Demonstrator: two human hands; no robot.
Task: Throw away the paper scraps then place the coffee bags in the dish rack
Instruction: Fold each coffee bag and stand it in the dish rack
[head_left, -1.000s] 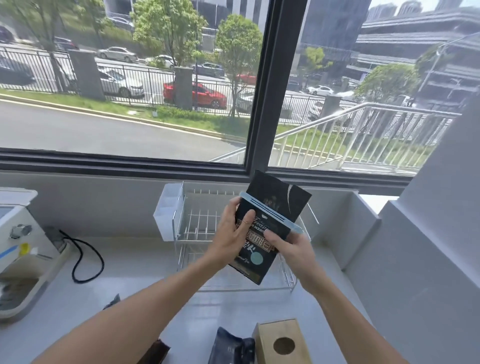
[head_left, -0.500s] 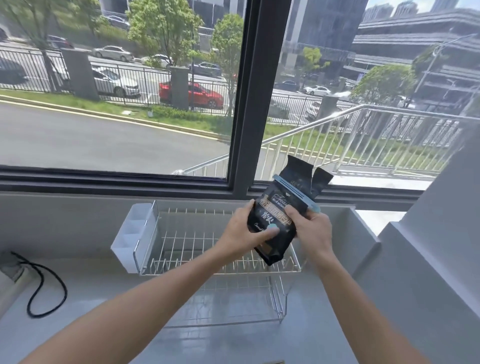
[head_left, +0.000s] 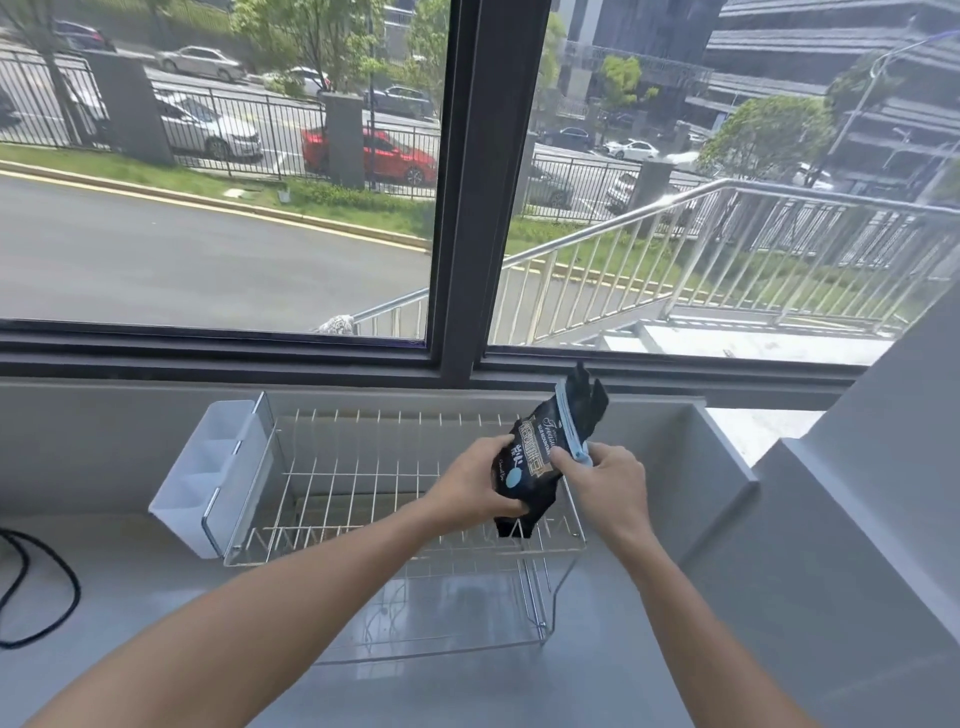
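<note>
Directly ahead of both hands, the wire dish rack (head_left: 363, 499) stands on the pale counter (head_left: 467, 691), its upper tier a grid of thin chromed rods with a row of upright prongs along the near edge. Most of that tier, out to the left of the left hand (head_left: 475, 486), lies bare, so there is open room across nearly its whole width. Beyond the rack a low grey sill wall (head_left: 130, 431) closes off the far side beneath the window (head_left: 218, 171), and past the right hand (head_left: 610, 486) a stepped grey ledge (head_left: 737, 467) crowds the rack's right end. A white plastic cutlery caddy (head_left: 208, 478), smooth and boxy with divided cells, hangs off the rack's far-left end, well apart from the hands. A black cable (head_left: 47, 587) loops on the counter far to the left.

The coffee bag (head_left: 530, 467) is held between the two hands over the rack's right end, tilted with its top leaning away and to the right. It is a soft, crinkled black pouch with a tan label band, white script and a pale blue dot; a light blue clip (head_left: 569, 431) pinches it shut below the flared top. The left hand wraps the bag's lower body from the left, fingers curled under it. The right hand pinches the clip end at the bag's right edge. The bag's bottom corner dips among the near prongs; whether it touches the wire cannot be told.
</note>
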